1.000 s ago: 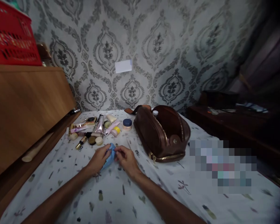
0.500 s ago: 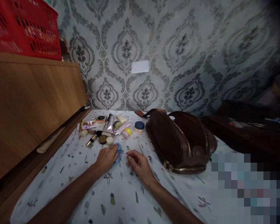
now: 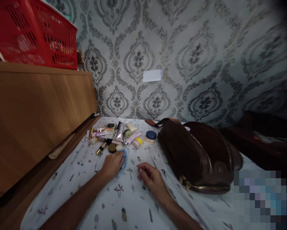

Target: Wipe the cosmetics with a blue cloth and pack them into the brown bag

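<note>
My left hand (image 3: 113,164) is closed on a light blue cloth (image 3: 124,159), whose edge shows beyond the fingers on the patterned sheet. Just past that hand sit a pale round jar (image 3: 119,148) and a brown-lidded jar (image 3: 112,148), part of a cluster of cosmetics. To the right, my right hand (image 3: 151,179) rests low over the sheet with loosely bent fingers and nothing visible in them. A jar with a dark blue lid (image 3: 150,137) stands farther off, between the cosmetics and a brown leather bag (image 3: 181,156).
Tubes such as a pink one (image 3: 133,138) lie in the cluster. A wooden cabinet (image 3: 42,108) borders the left side, with a red plastic basket (image 3: 59,48) on top. The patterned wall (image 3: 133,95) closes off the back. A pixelated patch covers the lower right.
The whole view has shifted, so everything appears a little lower and farther right. My left hand keeps its hold on the blue cloth; my right hand stays empty.
</note>
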Available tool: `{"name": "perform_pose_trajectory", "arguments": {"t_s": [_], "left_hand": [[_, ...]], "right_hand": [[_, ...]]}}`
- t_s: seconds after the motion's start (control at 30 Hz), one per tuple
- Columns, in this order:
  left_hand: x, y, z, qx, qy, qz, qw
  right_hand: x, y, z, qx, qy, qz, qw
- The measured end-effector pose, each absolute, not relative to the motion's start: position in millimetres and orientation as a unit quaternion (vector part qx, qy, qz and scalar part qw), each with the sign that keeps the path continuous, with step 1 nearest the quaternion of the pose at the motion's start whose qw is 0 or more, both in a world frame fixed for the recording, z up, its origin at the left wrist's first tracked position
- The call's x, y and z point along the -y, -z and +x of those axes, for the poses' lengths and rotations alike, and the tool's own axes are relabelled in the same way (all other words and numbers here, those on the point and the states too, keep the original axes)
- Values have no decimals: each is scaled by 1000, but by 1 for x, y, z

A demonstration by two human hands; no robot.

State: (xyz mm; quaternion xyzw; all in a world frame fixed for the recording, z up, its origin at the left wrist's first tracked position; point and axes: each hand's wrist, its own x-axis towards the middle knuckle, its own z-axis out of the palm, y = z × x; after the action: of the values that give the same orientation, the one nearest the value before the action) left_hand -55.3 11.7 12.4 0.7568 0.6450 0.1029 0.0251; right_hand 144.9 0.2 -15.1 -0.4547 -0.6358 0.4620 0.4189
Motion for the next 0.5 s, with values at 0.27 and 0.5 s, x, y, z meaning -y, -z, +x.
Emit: {"name": "perform_pose_trajectory", "arguments": {"t_s": [0.27,0.5], "left_hand": [[-10,-18,-64,-636,-125,761,31],[-9,-17,-64,-634,-115,764,33]], "right_hand": [[0,13,145,640,-465,-452,412],[1,14,144,639,-471,-438,421]]}}
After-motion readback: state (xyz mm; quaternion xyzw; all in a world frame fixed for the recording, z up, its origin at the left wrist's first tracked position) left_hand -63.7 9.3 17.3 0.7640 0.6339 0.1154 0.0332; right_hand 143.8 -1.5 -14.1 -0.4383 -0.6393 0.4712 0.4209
